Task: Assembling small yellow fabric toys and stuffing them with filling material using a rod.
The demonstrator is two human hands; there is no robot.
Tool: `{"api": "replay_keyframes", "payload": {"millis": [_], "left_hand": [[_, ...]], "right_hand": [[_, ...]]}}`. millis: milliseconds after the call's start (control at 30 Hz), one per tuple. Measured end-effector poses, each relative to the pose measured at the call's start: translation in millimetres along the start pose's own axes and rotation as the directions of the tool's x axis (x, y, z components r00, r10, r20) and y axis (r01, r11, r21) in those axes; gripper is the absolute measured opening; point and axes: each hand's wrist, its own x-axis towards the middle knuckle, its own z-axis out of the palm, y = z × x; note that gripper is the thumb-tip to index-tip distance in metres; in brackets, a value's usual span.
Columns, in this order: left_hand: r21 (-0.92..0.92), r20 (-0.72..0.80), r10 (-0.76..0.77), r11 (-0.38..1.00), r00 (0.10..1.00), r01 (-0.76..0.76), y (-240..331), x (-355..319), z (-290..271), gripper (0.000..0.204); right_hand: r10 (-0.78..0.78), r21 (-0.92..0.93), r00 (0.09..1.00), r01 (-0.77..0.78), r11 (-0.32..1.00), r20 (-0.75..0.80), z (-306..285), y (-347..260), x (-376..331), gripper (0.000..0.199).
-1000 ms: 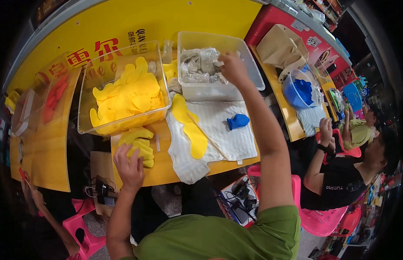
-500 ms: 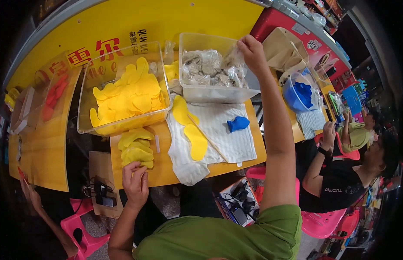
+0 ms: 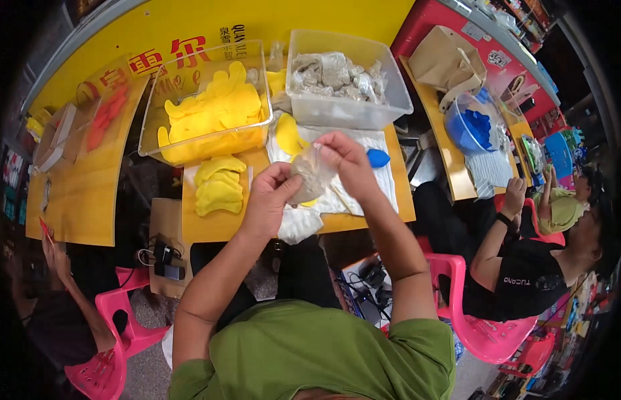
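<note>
Above the white cloth (image 3: 374, 187) I hold a small clear plastic bag of grey-brown filling (image 3: 306, 183). My left hand (image 3: 269, 200) is closed round its full lower part, and my right hand (image 3: 348, 163) pinches its loose top. Partly behind the bag, curved yellow felt-like pieces (image 3: 288, 135) lie on the cloth, along with a thin wooden stick (image 3: 342, 201). A small blue stuffed-looking piece (image 3: 377, 158) shows just right of my right hand. To the left rests a stack of puffy yellow pieces (image 3: 219, 190).
A clear tub (image 3: 210, 148) full of flat yellow pieces stands at the back left. Beside it, another clear tub (image 3: 350, 116) holds several similar bags. A blue bowl (image 3: 460, 140) sits on the right-hand table. People sit on both sides, one on a pink chair (image 3: 480, 333).
My right hand has come back from the right tub to above the cloth, with a bag in it. My left hand has left the puffy yellow stack and now grips the bag too.
</note>
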Motion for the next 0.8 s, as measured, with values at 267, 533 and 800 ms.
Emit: {"api": "replay_keyframes", "payload": {"millis": [267,533,800], "left_hand": [[0.339,-0.262,-0.013,0.935,0.965,0.105,-2.3,-29.6,-15.2,0.018],[0.363,-0.213,-0.178,0.898,0.961,0.247,10.4,-48.4,-44.7,0.033],[-0.135,-0.199,-0.134,0.985,0.971,0.108,-3.6,-67.0,-64.0,0.036]], "right_hand": [[0.448,0.514,0.893,-0.362,0.778,-0.049,42.5,81.7,-67.6,0.007],[0.556,0.850,0.831,-0.311,0.426,0.025,97.3,96.7,-88.2,0.010],[0.602,0.746,0.795,-0.361,0.559,-0.067,108.6,98.5,-101.4,0.025]]}}
